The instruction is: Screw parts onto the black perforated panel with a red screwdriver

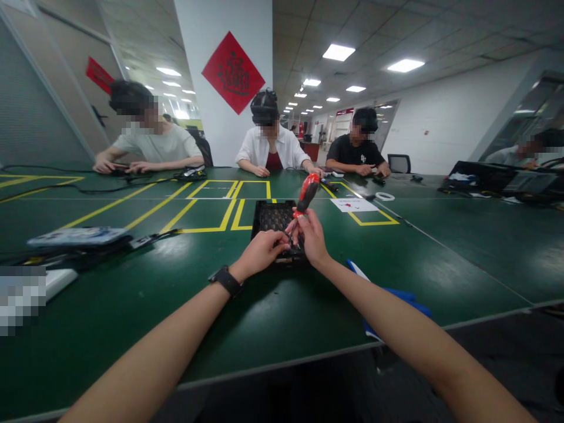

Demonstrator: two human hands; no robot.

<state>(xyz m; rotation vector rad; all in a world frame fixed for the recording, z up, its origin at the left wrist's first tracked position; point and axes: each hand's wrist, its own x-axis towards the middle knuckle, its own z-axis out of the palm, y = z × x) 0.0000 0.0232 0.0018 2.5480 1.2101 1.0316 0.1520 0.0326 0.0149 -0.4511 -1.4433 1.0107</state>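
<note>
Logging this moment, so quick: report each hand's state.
Left hand: fingers curled at the black crate; whether they pinch anything cannot be told.
Right hand: closed, holding the screwdriver, handle up.

Our bare hands (262, 254): two
Screwdriver (309, 189): we count one
Black crate (257, 224): one
Dark wristband (227, 281): one
Blue-and-white gloves (409, 298): at least one; part is hidden, so we cannot tell if there are more
White printed sheet (353, 205): one
White ring-shaped roll (385, 197): one
Co-workers (154, 141) seated around the bench (440, 264): four
Chairs (399, 164): we make out two
White pillar (258, 29): one
Diamond-shaped red sign (233, 73) facing us: one
</note>
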